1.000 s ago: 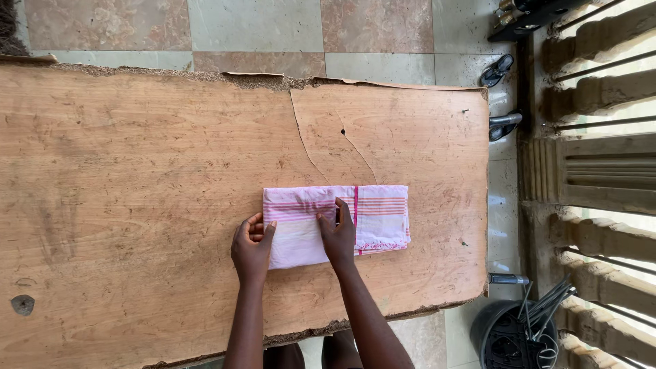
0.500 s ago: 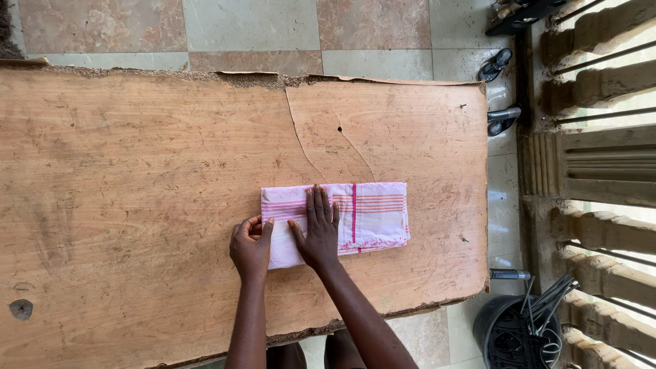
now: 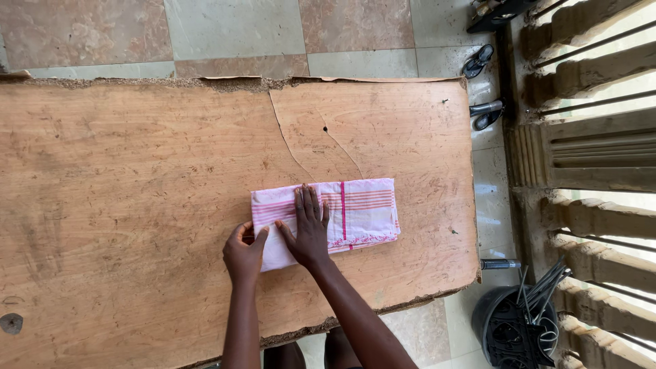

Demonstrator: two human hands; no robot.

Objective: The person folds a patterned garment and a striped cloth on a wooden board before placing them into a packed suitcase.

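A folded white cloth with pink and orange stripes (image 3: 362,212) lies on a worn wooden table (image 3: 137,191), toward its right end. My right hand (image 3: 306,229) lies flat on the cloth's left half, fingers spread and pointing away from me. My left hand (image 3: 244,254) sits at the cloth's near left corner, its fingers curled on the edge there. The part of the cloth under my hands is hidden.
The table's rough front edge runs just below my forearms, and its right end stops near a tiled floor (image 3: 273,34). A black bucket with metal rods (image 3: 516,321) stands at the lower right. Sandals (image 3: 478,61) and a concrete balustrade (image 3: 594,150) are on the right.
My right hand has gone from a curled grip near the cloth's middle to lying flat and has slid left. The left hand stays at the corner. The view has shifted slightly.
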